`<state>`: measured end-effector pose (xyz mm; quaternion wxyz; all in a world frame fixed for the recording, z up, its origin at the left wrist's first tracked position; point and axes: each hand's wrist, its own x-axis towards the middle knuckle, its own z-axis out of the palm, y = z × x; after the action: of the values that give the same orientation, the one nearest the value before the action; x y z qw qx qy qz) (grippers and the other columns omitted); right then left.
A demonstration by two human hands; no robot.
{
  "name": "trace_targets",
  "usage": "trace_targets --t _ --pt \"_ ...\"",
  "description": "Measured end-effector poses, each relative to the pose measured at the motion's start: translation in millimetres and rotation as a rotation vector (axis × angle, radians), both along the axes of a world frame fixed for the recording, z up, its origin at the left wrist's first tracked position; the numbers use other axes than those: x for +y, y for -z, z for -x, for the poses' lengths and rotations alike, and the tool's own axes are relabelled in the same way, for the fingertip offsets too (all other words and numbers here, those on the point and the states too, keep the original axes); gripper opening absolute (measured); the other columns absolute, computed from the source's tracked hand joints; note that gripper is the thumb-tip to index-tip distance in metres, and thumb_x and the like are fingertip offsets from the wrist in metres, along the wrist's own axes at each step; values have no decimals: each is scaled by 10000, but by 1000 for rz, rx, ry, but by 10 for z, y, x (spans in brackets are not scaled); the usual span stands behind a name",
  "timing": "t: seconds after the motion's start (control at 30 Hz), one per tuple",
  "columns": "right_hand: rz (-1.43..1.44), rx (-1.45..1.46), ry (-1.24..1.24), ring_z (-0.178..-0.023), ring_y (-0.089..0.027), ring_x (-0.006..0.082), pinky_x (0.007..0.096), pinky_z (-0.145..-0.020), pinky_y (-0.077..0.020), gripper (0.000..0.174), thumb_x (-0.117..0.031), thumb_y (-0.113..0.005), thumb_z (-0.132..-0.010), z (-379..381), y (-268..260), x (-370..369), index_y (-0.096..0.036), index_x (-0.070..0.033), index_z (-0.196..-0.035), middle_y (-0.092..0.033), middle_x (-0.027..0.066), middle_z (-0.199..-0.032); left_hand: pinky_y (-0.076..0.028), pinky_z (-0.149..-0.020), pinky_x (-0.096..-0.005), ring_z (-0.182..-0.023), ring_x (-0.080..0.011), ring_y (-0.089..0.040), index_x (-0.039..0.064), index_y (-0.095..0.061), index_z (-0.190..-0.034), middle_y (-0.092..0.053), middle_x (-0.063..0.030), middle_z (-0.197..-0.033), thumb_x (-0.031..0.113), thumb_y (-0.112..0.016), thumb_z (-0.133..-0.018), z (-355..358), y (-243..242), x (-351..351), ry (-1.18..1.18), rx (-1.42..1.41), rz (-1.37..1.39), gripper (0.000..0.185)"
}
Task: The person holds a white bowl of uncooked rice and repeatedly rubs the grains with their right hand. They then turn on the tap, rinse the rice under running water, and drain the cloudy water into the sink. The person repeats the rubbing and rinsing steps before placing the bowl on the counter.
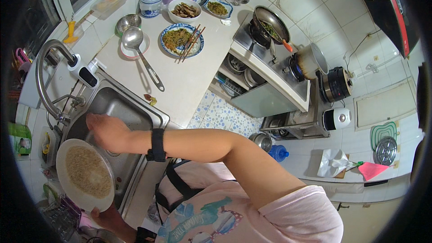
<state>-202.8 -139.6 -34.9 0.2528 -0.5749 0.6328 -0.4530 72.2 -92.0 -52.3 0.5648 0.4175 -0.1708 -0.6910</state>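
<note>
A white bowl point(62, 175) is tilted over the left part of the stainless steel sink point(135, 111). A beige-brown, grainy layer point(87, 172) covers its inside; I cannot tell what it is. My left hand point(104, 217) grips the lower rim, with the thumb over the edge and the other fingers hidden beneath. Over the basin, my right hand point(109, 133) is curled beside the bowl's upper rim. Its fingertips are hidden, so whether it touches the rim or holds anything is unclear. The curved metal faucet point(40, 71) arches close to this hand.
On the counter, a ladle point(133, 38) rests across a small bowl point(143, 45). Chopsticks point(192, 44) lie on a blue-and-white plate of food point(167, 49). A frying pan point(270, 17) and a pot point(312, 60) stand on the stove. A dish rack point(62, 222) is near my left hand.
</note>
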Motion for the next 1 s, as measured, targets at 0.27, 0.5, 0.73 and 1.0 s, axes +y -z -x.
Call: trace_targets --t 0.27,0.5,0.73,1.0 --pt "157 -12 -136 -900 -563 371 465 -675 -486 290 -55 -565 -719 -50 -449 619 -541 -14 -1005 -576 168 -928 -367 -1022 -468 -1225 -348 -430 -45 -388 -1328 -458 -207 -1289 193 -620 -683 -78 243 -22 234 -107 -32 726" --pt "370 29 -121 -917 -580 341 437 -736 -494 196 -102 -558 -788 228 -508 1212 -576 -15 -962 -590 157 -925 -399 -987 -455 -1168 -342 -485 -34 -428 -1301 -503 -191 -1245 181 -652 -627 263 444 56 578 24 -130 742" --pt "-2 -86 -151 -858 -616 336 420 -728 -503 181 -93 -539 -813 1452 -602 2168 -583 -45 -982 -620 157 -868 -422 -960 -444 -1126 -336 -515 -23 -429 -1297 -530 -174 -1210 182 -640 -608 1540 363 438 844 -76 -164 750" --pt "12 -139 148 -892 -634 336 421 -746 -520 228 -84 -530 -814 2813 -316 3352 -573 -37 -1033 -624 151 -940 -449 -929 -432 -1078 -328 -548 -10 -431 -1293 -560 -154 -1171 182 -627 -586 3662 416 1056 1252 -117 -177 759"
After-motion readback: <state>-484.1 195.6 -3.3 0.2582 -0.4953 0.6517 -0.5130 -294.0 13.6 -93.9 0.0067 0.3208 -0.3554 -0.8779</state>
